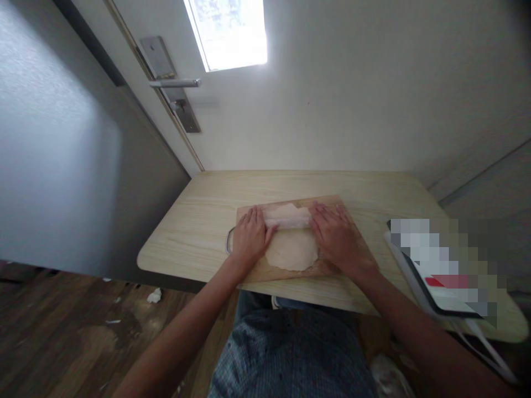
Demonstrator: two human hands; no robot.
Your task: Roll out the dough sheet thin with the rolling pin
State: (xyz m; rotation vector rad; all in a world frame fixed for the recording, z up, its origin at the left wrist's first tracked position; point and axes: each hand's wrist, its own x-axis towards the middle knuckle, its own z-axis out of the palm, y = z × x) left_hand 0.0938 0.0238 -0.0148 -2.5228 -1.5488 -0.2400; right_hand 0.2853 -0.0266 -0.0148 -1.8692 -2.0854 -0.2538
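Observation:
A flat round of pale dough lies on a wooden board on the light wood table. Across the dough's far half rests a rolling pin. My left hand presses flat on the pin's left end, fingers stretched forward. My right hand lies flat over the pin's right end, fingers spread. Both palms cover the pin's ends, so only its middle shows.
A tablet, partly blurred, lies at the table's right edge. A door with a metal lever handle stands behind the table at the left. Scraps of paper litter the dark wood floor at the lower left. My lap shows below the table edge.

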